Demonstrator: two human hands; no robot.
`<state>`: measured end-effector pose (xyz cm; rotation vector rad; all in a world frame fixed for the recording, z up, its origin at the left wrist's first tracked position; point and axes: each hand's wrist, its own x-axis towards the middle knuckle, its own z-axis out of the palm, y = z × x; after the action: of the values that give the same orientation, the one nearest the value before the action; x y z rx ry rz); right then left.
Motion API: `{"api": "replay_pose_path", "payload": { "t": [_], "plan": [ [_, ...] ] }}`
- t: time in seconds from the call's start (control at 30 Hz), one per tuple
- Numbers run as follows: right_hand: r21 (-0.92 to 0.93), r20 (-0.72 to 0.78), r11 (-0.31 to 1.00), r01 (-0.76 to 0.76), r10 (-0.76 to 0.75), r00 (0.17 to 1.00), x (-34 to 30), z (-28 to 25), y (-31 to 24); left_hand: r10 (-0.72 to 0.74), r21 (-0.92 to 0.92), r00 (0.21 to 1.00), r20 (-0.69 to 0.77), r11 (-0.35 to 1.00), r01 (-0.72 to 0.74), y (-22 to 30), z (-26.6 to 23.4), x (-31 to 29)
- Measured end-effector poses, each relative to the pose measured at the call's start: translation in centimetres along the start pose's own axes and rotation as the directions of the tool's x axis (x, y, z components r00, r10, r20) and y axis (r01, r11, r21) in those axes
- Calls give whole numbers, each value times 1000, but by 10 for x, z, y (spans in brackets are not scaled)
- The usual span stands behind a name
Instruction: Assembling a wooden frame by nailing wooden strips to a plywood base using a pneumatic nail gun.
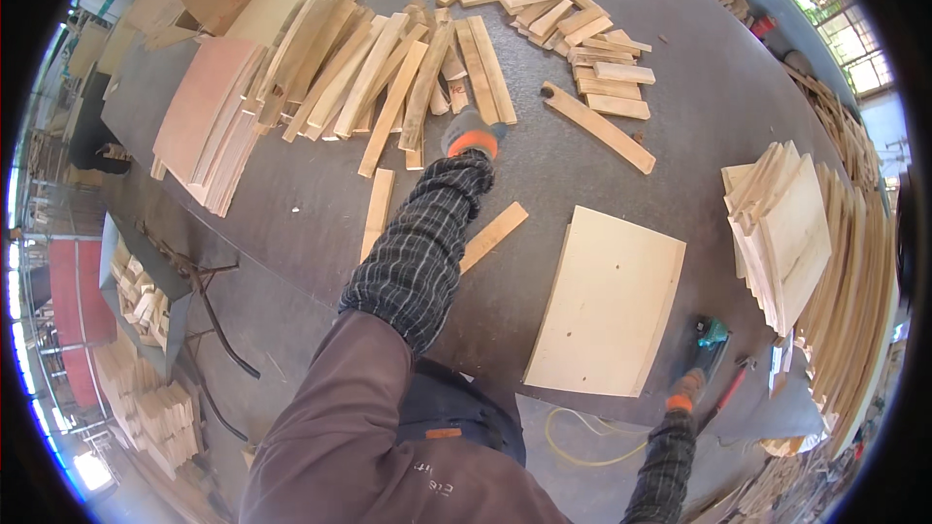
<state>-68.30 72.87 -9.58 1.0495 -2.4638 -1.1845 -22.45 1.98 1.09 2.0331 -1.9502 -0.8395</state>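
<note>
My left hand (473,133), in a grey glove with an orange cuff, stretches out to the near ends of a heap of wooden slats (388,68). Its fingers are hidden behind the back of the hand, so a grip on a slat cannot be made out. At the lower right, my gloved right hand (686,388) is closed on the lower end of a teal and dark nail gun (712,332), which is somewhat blurred. Between the hands lies a pale, flat wooden panel (607,306) with a few dark spots.
Loose slats lie around my left arm, one (495,236) beside the sleeve. A curved row of short blocks (612,73) is farther off. Stacked boards (209,121) stand at left, more panels (791,233) at right. A red-handled tool (730,385) lies beside my right hand.
</note>
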Motion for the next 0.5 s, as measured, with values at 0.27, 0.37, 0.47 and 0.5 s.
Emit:
{"api": "replay_pose_path", "payload": {
  "t": [0.27, 0.37, 0.47, 0.5],
  "plan": [
    [931, 220, 283, -230, 66, 973, -52, -203, -88, -154, -375, 958, 243, 896, 239, -33, -18, 14],
    [914, 221, 340, -223, 46, 974, -59, -205, -90, 71, -808, 862, 502, 394, 438, -55, -12, -20],
    [970, 193, 153, -189, -8, 981, -66, -233, -94, 253, -808, 768, 588, 242, 538, -80, -4, -75],
    [975, 210, 84, -206, -38, 977, -67, -241, -92, 263, -798, 754, 602, 246, 551, -83, -5, -94]
  ]
}}
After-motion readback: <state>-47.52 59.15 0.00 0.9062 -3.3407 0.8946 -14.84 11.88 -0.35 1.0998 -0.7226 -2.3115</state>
